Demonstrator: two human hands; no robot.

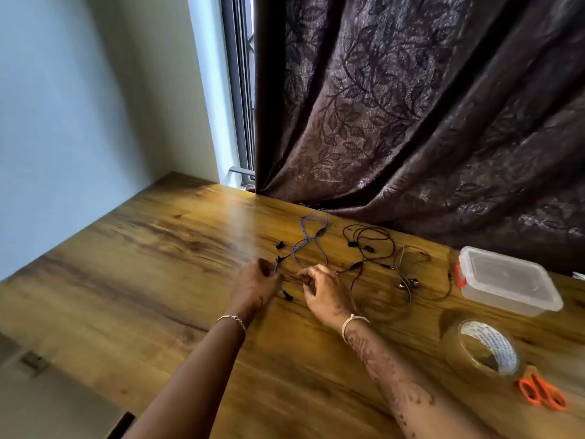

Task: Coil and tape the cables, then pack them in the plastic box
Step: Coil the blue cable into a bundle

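**A:** How far along is this?

**B:** Barely begun, I'd say. On the surface (158,280) the box (506,280) sits at the far right with its lid on. I can make out nothing through its clear walls.

**A:** And the tape?

**B:** The tape (484,350) lies nearer than the box, with no strip pulled from it that I can see. The scissors (543,392) are just beside it.

**A:** The hands?

**B:** The left hand (253,286) has its fingers curled round the near end of the blue cable (311,236). The right hand (326,293) is just beside it, fingers drawn into a narrow pinch. The wire is too thin for me to tell whether that hand actually has hold of it.

**A:** The other cables?

**B:** There are three in all, lying loose between the hands and the box. The blue one sprawls in open loops toward the curtain. A dark cable (370,239) lies tangled to its right, and a grey cable (408,280) is nearest the box. None is coiled or taped.

**A:** So what's left?

**B:** Nearly everything. Each cable needs coiling and taping, then the lid comes off and all three go in.
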